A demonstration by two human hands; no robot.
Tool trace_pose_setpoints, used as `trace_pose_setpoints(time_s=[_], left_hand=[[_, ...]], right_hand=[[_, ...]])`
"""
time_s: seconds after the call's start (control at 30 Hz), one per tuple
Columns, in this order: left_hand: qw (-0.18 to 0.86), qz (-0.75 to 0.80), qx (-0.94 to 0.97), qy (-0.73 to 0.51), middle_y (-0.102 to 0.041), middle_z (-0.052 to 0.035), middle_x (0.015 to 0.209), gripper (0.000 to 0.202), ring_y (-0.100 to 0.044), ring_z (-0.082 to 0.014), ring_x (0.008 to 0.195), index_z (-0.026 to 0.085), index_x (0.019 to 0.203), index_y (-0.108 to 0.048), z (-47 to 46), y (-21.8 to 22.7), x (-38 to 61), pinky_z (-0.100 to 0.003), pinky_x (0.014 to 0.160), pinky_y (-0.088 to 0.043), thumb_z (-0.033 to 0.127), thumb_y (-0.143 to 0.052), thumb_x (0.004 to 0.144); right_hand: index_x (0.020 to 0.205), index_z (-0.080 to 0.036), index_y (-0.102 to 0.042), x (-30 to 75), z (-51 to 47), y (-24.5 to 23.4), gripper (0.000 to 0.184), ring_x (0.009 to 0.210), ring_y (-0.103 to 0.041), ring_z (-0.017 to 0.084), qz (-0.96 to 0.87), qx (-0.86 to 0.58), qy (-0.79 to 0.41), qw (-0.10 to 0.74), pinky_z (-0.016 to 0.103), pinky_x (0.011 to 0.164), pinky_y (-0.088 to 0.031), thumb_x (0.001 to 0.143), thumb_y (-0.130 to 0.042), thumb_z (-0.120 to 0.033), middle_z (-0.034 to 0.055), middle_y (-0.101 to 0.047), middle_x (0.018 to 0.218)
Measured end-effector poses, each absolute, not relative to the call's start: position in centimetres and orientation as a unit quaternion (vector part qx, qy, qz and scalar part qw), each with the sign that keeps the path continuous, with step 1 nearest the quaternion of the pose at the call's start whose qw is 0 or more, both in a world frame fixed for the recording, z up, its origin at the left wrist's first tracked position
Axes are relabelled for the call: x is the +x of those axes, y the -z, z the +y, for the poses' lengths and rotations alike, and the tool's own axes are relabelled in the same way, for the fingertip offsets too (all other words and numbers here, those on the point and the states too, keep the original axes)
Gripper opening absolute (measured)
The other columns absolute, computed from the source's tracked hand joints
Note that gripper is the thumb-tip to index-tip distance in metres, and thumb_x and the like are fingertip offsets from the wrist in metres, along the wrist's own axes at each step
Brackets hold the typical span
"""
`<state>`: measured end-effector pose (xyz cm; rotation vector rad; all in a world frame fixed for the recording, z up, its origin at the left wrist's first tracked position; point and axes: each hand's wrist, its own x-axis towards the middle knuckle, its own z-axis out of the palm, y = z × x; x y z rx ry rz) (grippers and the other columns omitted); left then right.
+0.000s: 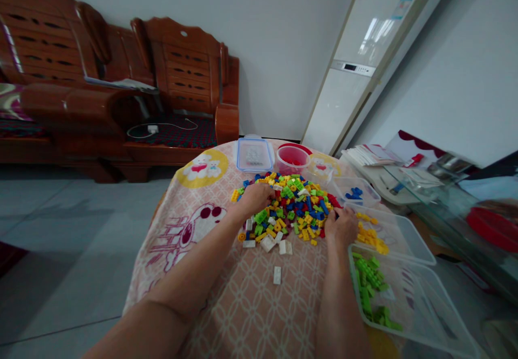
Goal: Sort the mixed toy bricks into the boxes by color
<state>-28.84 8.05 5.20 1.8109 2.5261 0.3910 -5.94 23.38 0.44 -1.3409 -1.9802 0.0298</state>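
A heap of small plastic building blocks in yellow, green, blue, red and white covers the middle of the table. My left hand reaches into its left side, fingers curled together; whatever is at the fingertips is hidden among the blocks. At the heap's right edge is my right hand, with thumb and fingers pinched around what looks like a dark blue block. Several white blocks lie along the near edge, and a single white block rests apart, closer to me.
Clear boxes at right hold green blocks, yellow blocks and blue blocks. Behind the heap stand a pink tub with red pieces and a blue-rimmed lid. A glass-topped table adjoins at right; wooden seats stand back left.
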Motion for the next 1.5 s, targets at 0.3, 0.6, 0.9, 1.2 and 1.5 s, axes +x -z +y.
trace_pose_setpoints(time_s=[0.3,0.6,0.9,1.2,1.5], left_hand=[[0.006,0.799,0.59,-0.119,-0.075,-0.0068,0.102,0.017,-0.067,-0.0237,0.1,0.021,0.09,-0.078,7.6,-5.3,-29.2,-0.03,0.084,-0.051,0.015,-0.067,0.078],[0.062,0.773,0.6,-0.195,-0.074,-0.0027,0.079,0.014,-0.066,-0.0184,0.077,0.018,0.078,-0.076,7.9,-5.1,-29.4,-0.025,0.069,-0.046,0.01,-0.071,0.069],[0.174,0.725,0.472,-0.471,-0.072,-0.0004,0.069,0.022,-0.062,-0.0123,0.06,0.015,0.091,-0.079,7.8,-4.7,-31.5,-0.021,0.058,-0.047,0.029,-0.07,0.077],[0.161,0.716,0.376,-0.566,-0.071,-0.0008,0.064,0.02,-0.065,-0.0122,0.061,0.014,0.088,-0.079,12.7,-5.1,-32.4,-0.02,0.06,-0.051,0.027,-0.068,0.078],[0.064,0.729,0.399,-0.552,-0.077,-0.0032,0.088,0.036,-0.069,-0.0153,0.082,0.012,0.109,-0.076,18.5,-9.7,-33.4,-0.022,0.074,-0.053,0.018,-0.066,0.076]], right_hand=[[0.096,-0.014,-0.078,-5.9,23.4,-0.4,0.03,0.106,-0.056,0.028,-0.77,-0.521,-0.009,0.369,0.038,0.091,-0.041,0.088,-0.051,-0.023,0.0179,-0.066,0.121],[0.093,-0.016,-0.077,-5.9,23.8,0.2,0.029,0.106,-0.056,0.027,-0.765,-0.513,-0.002,0.388,0.039,0.092,-0.042,0.086,-0.05,-0.023,0.0173,-0.068,0.119],[0.094,-0.015,-0.077,-5.9,23.6,-0.2,0.03,0.104,-0.056,0.027,-0.766,-0.517,-0.012,0.381,0.039,0.092,-0.042,0.086,-0.05,-0.023,0.0179,-0.067,0.117],[0.094,-0.015,-0.077,-5.9,23.4,-0.3,0.031,0.106,-0.055,0.028,-0.771,-0.513,-0.013,0.377,0.04,0.093,-0.041,0.087,-0.049,-0.024,0.018,-0.068,0.116],[0.097,-0.015,-0.077,-6.0,23.3,-0.5,0.03,0.108,-0.054,0.028,-0.769,-0.53,-0.021,0.357,0.039,0.093,-0.04,0.089,-0.05,-0.024,0.0171,-0.066,0.12]])
